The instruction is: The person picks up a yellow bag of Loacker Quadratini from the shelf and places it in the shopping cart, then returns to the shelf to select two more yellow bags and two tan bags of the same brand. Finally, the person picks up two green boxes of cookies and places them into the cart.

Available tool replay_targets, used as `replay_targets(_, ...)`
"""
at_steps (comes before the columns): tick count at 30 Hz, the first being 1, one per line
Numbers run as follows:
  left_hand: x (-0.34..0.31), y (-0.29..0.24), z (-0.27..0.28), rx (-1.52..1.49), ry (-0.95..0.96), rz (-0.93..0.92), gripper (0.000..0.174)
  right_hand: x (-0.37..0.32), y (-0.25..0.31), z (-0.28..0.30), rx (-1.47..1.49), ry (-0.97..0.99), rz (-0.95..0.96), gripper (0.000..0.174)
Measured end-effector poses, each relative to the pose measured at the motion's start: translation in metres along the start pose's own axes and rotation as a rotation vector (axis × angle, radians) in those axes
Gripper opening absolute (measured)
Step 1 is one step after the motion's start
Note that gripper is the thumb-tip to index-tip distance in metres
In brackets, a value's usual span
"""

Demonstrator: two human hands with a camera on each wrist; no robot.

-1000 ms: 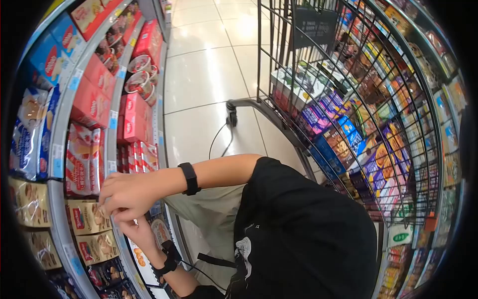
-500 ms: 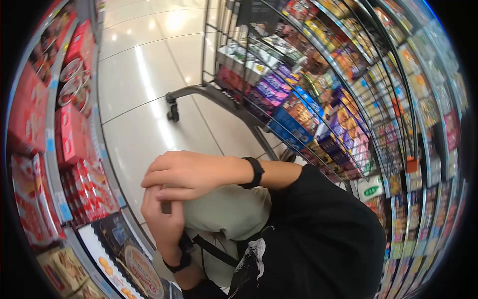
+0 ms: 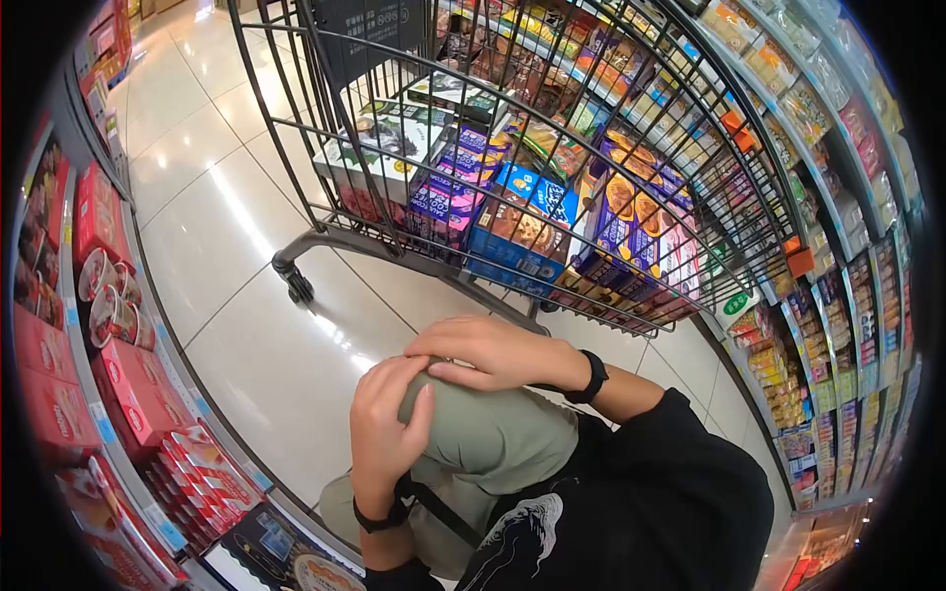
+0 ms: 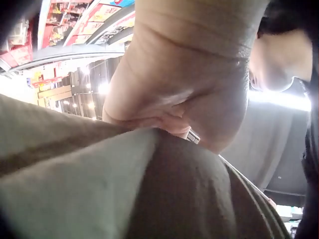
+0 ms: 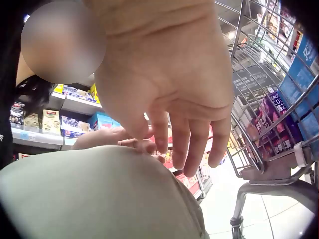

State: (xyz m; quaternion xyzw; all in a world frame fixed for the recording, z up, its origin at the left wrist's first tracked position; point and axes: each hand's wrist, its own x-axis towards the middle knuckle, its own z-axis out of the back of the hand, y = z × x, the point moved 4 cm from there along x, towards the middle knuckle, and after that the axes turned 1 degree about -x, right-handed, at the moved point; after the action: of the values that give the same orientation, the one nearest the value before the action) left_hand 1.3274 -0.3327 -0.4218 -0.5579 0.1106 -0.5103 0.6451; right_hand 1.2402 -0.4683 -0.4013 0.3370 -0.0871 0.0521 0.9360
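In the head view, the bent knee (image 3: 463, 426) points toward ten o'clock, its thigh lying along four to ten. Left hand (image 3: 387, 424) at nine o'clock and right hand (image 3: 483, 353) at one rest there, each grip loosely open, empty.

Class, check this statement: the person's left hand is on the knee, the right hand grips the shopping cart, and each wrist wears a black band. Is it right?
Not quite. The right hand isn't gripping the cart; the head view shows it at the knee, apart from the cart. The left hand is on the knee, and each wrist wears a black band.
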Motion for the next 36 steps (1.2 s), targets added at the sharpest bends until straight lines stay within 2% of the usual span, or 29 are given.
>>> replay_targets(3,0.004,0.005,0.006,-0.037,0.012,0.055,0.027,0.004,-0.003,0.004,0.001,0.002,0.002,0.026)
replay_targets(6,0.000,0.009,0.026,-0.012,-0.084,0.114,0.026,0.022,0.003,0.005,-0.004,0.023,0.056,0.026)
replay_targets(11,-0.021,-0.014,0.076,0.159,-0.243,0.096,0.032,0.093,0.051,0.008,-0.072,0.054,0.303,0.036)
replay_targets(17,-0.110,-0.093,0.161,0.523,-0.599,0.278,0.038,0.184,0.187,-0.007,-0.005,0.218,0.846,0.035)
replay_targets(19,-0.142,-0.130,0.176,0.627,-0.719,0.313,0.039,0.198,0.238,-0.007,0.052,0.270,1.035,0.034)
replay_targets(22,-0.190,-0.183,0.187,0.756,-0.892,0.490,0.043,0.216,0.304,-0.004,0.092,0.290,1.279,0.032)
replay_targets(23,-0.201,-0.202,0.189,0.783,-0.972,0.473,0.041,0.222,0.327,0.000,0.103,0.282,1.362,0.032)
replay_targets(24,-0.211,-0.219,0.191,0.904,-1.014,0.492,0.039,0.228,0.349,-0.002,0.120,0.291,1.402,0.032)
replay_targets(26,-0.230,-0.244,0.200,1.030,-1.079,0.519,0.037,0.242,0.394,-0.015,0.242,0.439,1.387,0.032)
replay_targets(28,-0.244,-0.258,0.209,1.144,-1.138,0.511,0.035,0.242,0.435,-0.038,0.304,0.373,1.538,0.034)
replay_targets(32,-0.260,-0.260,0.223,1.204,-1.199,0.519,0.034,0.223,0.514,-0.087,0.299,0.006,1.823,0.040)
replay_targets(34,-0.263,-0.260,0.227,1.244,-1.214,0.524,0.033,0.226,0.554,-0.117,0.023,0.105,1.624,0.047)
replay_targets(36,-0.267,-0.260,0.232,1.326,-1.236,0.509,0.031,0.223,0.585,-0.132,0.002,0.178,1.564,0.060)
